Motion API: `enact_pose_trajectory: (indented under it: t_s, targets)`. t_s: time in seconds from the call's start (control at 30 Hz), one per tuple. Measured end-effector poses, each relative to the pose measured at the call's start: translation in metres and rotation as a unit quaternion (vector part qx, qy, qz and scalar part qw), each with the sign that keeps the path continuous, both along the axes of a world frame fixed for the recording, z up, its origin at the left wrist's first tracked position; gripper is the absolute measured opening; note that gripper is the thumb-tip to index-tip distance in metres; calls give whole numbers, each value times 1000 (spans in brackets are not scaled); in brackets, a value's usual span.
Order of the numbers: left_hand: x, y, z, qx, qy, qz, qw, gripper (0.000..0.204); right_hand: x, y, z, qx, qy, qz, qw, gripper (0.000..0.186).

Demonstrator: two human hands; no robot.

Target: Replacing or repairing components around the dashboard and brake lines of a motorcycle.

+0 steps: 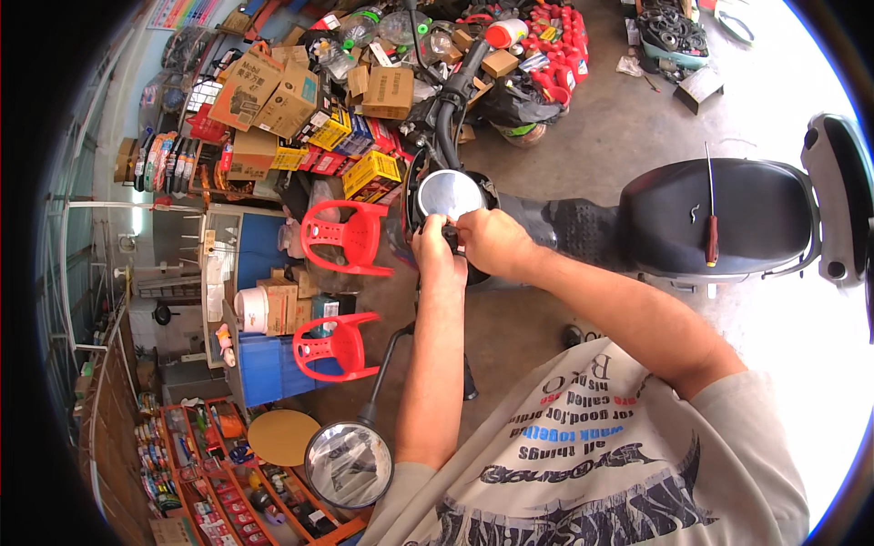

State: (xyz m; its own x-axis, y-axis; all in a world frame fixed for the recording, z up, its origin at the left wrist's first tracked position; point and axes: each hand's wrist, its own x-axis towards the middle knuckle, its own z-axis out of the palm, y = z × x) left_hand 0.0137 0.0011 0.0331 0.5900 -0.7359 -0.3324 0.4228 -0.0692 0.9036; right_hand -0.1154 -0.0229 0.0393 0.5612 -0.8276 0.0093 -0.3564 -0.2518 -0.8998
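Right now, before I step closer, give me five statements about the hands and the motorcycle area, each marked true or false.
1. A screwdriver lies on the black seat. True.
2. The left hand and the right hand are far apart. False: the left hand and the right hand are close together, beside a round, shiny-faced fitting.
3. The screwdriver's handle is bright green. False: it is reddish brown.
4. Two red chairs appear left of the seat in the picture. True.
5. A round mirror on a dark stem shows beside the left forearm. True.
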Motion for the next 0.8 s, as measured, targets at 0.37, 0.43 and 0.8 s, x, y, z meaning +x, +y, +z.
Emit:
enact_pose_trajectory:
  t_s: [0.37,0.43,0.8]
  targets:
    - [13,3,-7,5,67,-19,998,9,-13,4,19,-3,29,30,999,21]
    - [10,4,-5,11,61,-18,998,9,-13,4,17,-3,16,26,1000,18]
    - [5,3,4,32,50,-27,998,11,-11,5,7,24,-11,22,999,21]
